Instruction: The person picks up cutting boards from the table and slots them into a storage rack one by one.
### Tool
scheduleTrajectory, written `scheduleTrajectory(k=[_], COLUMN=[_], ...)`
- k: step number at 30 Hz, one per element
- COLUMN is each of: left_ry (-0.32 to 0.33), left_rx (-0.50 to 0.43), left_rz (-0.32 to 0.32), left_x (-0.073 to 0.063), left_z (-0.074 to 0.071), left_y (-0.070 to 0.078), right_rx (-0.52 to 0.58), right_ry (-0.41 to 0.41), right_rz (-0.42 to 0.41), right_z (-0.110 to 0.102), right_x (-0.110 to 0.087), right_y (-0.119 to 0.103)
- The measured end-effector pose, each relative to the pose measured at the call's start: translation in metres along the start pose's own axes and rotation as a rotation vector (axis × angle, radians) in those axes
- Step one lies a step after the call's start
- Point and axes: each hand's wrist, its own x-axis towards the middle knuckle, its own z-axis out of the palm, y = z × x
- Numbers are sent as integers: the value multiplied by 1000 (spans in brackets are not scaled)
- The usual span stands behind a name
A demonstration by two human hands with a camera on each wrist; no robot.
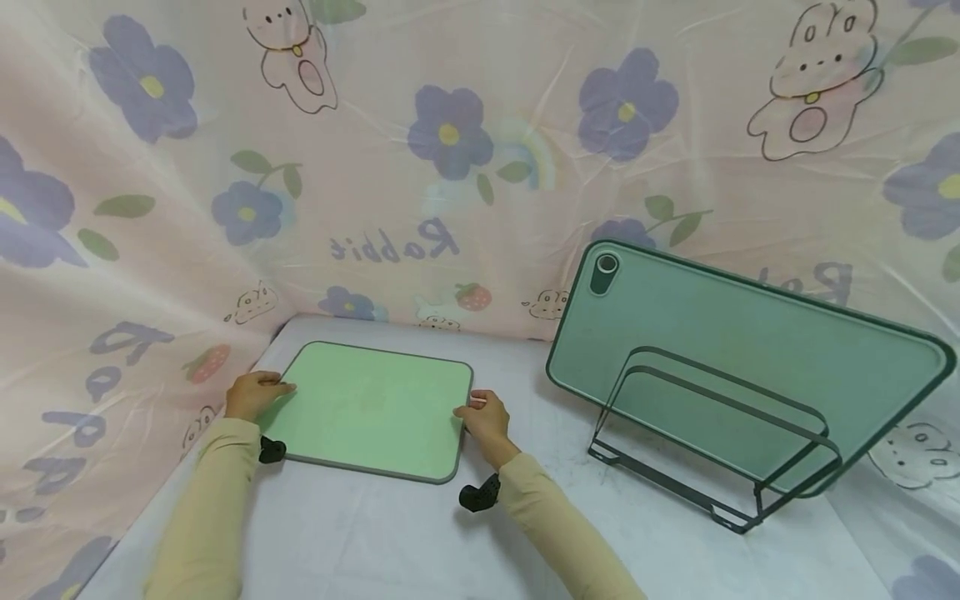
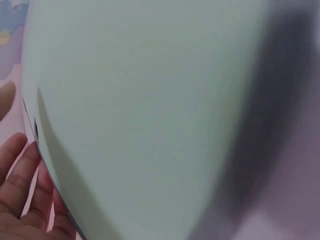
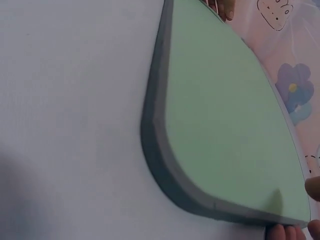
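A light green cutting board (image 1: 367, 408) with a grey rim lies on the white table between my hands. At its left edge, my left hand (image 1: 253, 396) touches the side; in the left wrist view the fingers (image 2: 22, 185) stretch along the edge and the thumb stands apart from it. My right hand (image 1: 487, 419) is at the opposite edge. Its fingertips (image 3: 282, 233) touch the rim in the right wrist view, while the thumb hovers above the surface and casts a shadow there. Neither thumb visibly presses on the board.
To the right, a larger green board (image 1: 712, 333) with a dark rim and a corner hole leans in a black metal rack (image 1: 667, 483). Patterned cloth (image 1: 375, 183) hangs behind and at the sides of the white table (image 1: 360, 533). Black wrist devices (image 1: 480, 493) sit below both hands.
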Motion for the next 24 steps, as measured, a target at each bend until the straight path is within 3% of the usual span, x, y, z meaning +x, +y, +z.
scheduleTrajectory(k=[15,24], left_ry=[59,55], left_rx=[-211,-282], left_rz=[-213,-215], left_x=[9,11], left_z=[5,7], left_y=[-2,-6], right_rx=[181,239], right_ry=[-89,-116], right_rz=[95,127], right_z=[-8,-9], right_x=[3,4], right_y=[-5,-6])
